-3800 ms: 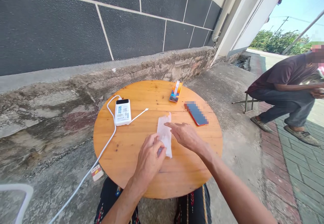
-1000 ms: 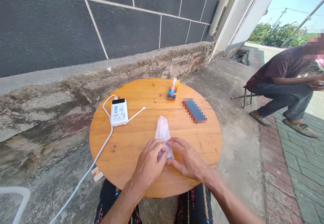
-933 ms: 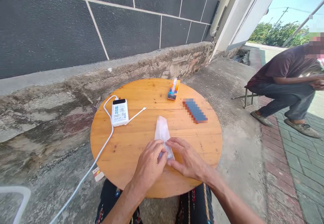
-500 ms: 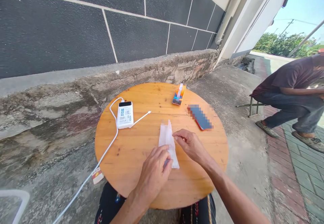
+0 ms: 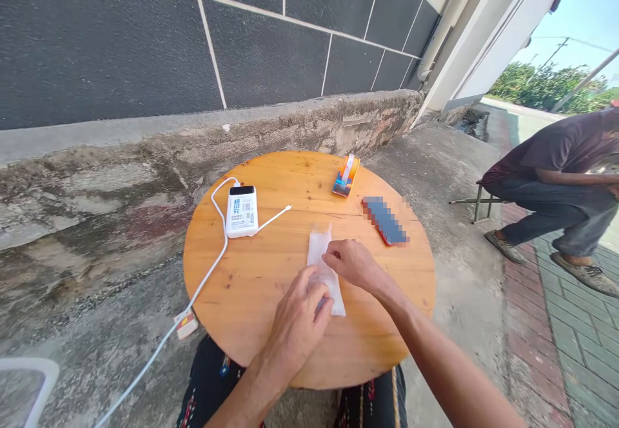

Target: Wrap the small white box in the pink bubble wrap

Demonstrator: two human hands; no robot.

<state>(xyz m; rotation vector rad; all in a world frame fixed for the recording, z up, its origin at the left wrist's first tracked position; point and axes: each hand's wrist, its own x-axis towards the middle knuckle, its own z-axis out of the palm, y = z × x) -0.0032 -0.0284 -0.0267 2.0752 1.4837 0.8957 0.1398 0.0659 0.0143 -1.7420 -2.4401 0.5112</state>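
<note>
The right hand's [image 5: 353, 263] fingers are bent inward, the tips together at the right edge of the sheet [image 5: 329, 280]; I cannot tell whether they pinch it. The left hand's [image 5: 300, 312] fingers curl loosely over the sheet's near half; whether they grip or only press is also unclear. A small bluish patch shows between thumb and fingers, too indistinct to name. The left wrist slants in from the near left of the sheet, the right forearm from its near right, knuckles up. Together the hands hide much of the sheet, which lies at the middle of the table [image 5: 242, 299].

Beyond the sheet stands the tape [image 5: 345, 176]; to its right lies the phone [image 5: 387, 222], its screen pixelated. Left of the sheet is the power bank [image 5: 242, 212], its cable [image 5: 213, 273] running out of view. Well to the sheet's right, a seated person [image 5: 556, 176] is cut off by the frame.
</note>
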